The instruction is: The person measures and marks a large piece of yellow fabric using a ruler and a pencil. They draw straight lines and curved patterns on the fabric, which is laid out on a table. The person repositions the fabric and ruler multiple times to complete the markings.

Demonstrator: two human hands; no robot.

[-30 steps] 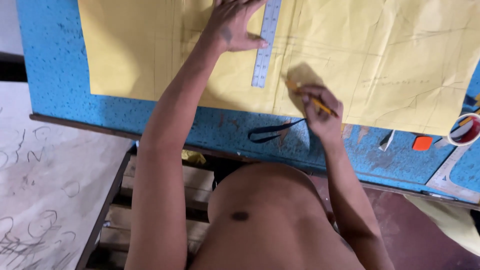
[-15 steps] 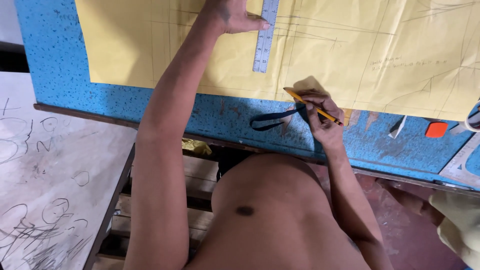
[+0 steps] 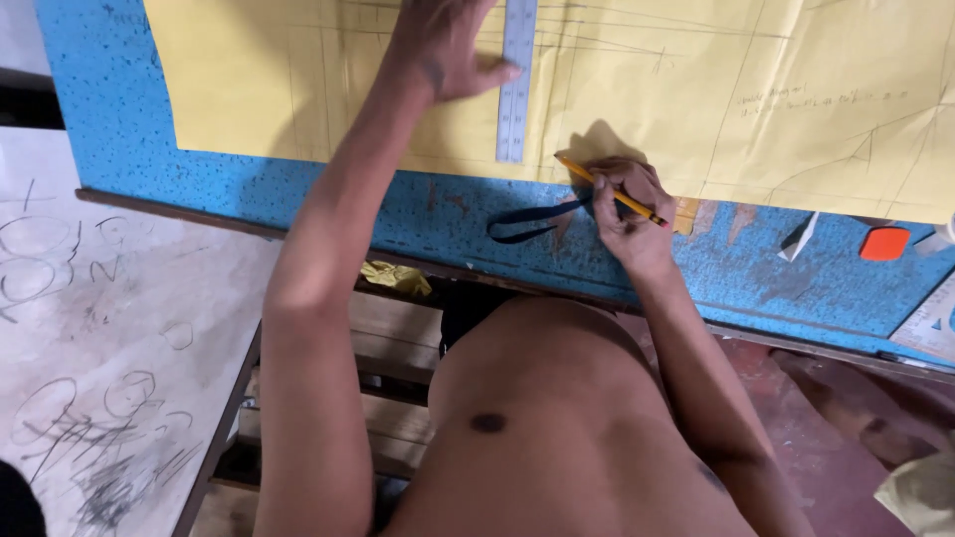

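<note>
Two hands work on the blue worktop [image 3: 149, 119]: the left hand [image 3: 443, 45] lies flat, fingers spread, pressing a steel ruler [image 3: 516, 85] onto the yellow paper [image 3: 756, 89]. The right hand [image 3: 627, 209], at the paper's near edge, pinches a yellow pencil [image 3: 609, 189]; an orange eraser [image 3: 884, 243] lies far right.

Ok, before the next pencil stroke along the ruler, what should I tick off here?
1. Left hand pressing the long grey metal ruler flat: ok, fingers rest on it.
2. Ruler lying on the large yellow pattern paper: ok.
3. Right hand gripping the yellow pencil: ok.
4. Pencil tip at the ruler's edge: not ok, it sits apart, right of the ruler's lower end.
5. Paper flat on the blue speckled table: ok where visible; the top runs out of view.
6. Dark blue loop of strap clear of the paper: ok, it lies on the table below the paper's edge.
</note>
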